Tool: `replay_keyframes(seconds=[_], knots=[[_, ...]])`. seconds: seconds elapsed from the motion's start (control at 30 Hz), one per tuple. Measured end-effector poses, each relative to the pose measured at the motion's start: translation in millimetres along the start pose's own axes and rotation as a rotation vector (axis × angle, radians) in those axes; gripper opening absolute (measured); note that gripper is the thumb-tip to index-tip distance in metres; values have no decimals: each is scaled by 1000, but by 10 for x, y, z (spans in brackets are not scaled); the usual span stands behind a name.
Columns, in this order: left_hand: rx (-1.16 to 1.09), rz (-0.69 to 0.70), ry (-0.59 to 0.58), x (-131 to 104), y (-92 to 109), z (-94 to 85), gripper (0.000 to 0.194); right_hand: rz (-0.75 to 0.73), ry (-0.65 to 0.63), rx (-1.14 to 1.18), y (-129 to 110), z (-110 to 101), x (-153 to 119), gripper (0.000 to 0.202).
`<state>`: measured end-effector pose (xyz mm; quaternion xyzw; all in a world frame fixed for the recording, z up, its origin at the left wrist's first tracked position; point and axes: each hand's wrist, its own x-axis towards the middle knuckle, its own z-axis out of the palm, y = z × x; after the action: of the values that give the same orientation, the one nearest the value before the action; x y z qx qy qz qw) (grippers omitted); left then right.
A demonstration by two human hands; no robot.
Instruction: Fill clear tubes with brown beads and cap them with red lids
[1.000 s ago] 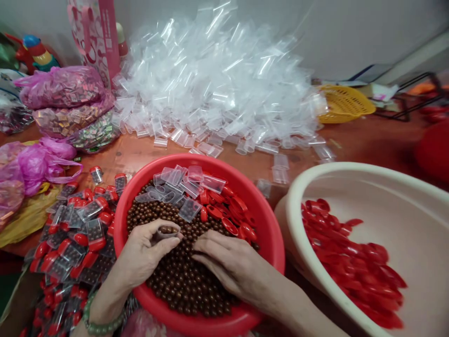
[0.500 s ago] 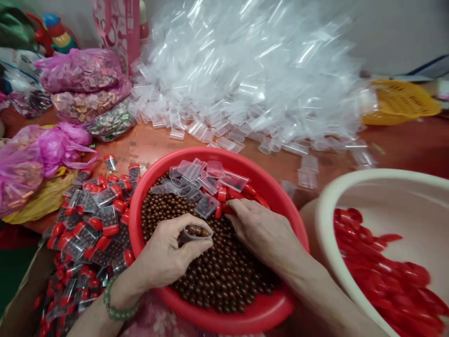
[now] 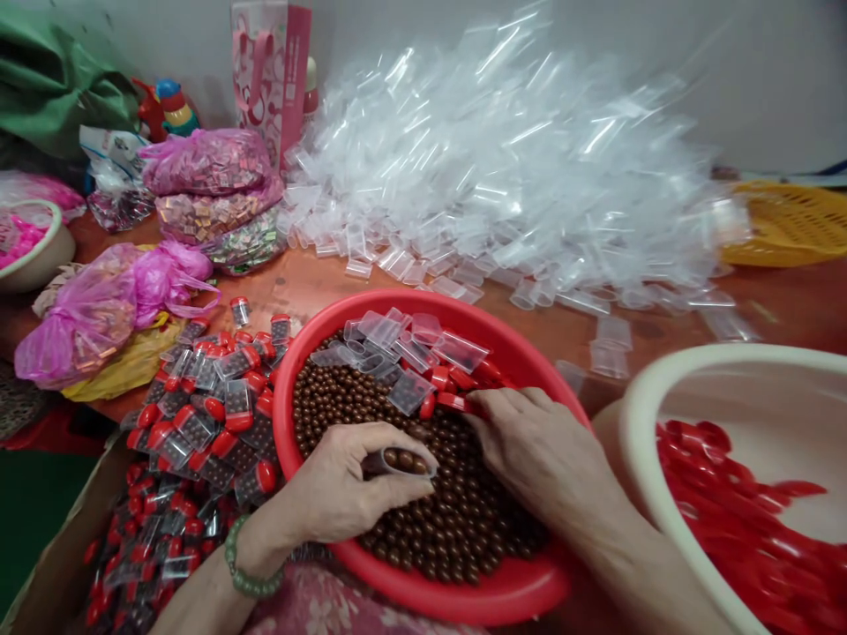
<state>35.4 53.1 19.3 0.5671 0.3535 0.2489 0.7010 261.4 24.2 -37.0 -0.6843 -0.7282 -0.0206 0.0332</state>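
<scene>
Presently, the left hand (image 3: 354, 485) grips a clear tube (image 3: 376, 463) containing brown balls (image 3: 405, 459); the right hand (image 3: 539, 450) pinches a red cap (image 3: 453, 401) inside the basin (image 3: 286, 414).

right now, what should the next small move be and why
Probably bring the red cap to the clear tube in the left hand: the right hand seems to pinch that cap, brown balls show at the tube's uncapped mouth, and the filled tubes piled on the left wear red caps.
</scene>
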Motion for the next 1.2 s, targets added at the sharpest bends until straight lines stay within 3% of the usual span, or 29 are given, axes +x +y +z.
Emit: replay_keyframes(seconds=[0.1, 0.2, 0.33, 0.5, 0.6, 0.73, 0.87, 1.07, 1.2], knots=[[-54, -23, 12, -16, -2, 12, 11, 72, 86, 238, -13, -55, -45, 19], [-92, -30, -13, -38, -11, 37, 12, 240, 95, 807, -86, -200, -100, 23], [-119, -46, 36, -46, -43, 86, 16, 396, -48, 1406, -240, -422, -167, 36], [-186, -50, 134, -35, -67, 134, 44, 435, -309, 1675, -408, -482, -209, 36], [-138, -4, 157, -40, -85, 145, 41, 417, -399, 1743, -480, -412, -213, 37], [-85, 64, 216, -70, -136, 125, 25, 344, -336, 1699, -534, -328, -231, 32], [-144, 41, 261, -95, -226, 74, 25, 300, -308, 1615, -554, -354, -289, 30], [-339, -81, 240, -83, -320, 33, 33, 458, -146, 1556, -539, -406, -356, 29], [-306, -136, 248, -45, -281, 33, 33, 463, -36, 1525, -478, -391, -363, 25]])
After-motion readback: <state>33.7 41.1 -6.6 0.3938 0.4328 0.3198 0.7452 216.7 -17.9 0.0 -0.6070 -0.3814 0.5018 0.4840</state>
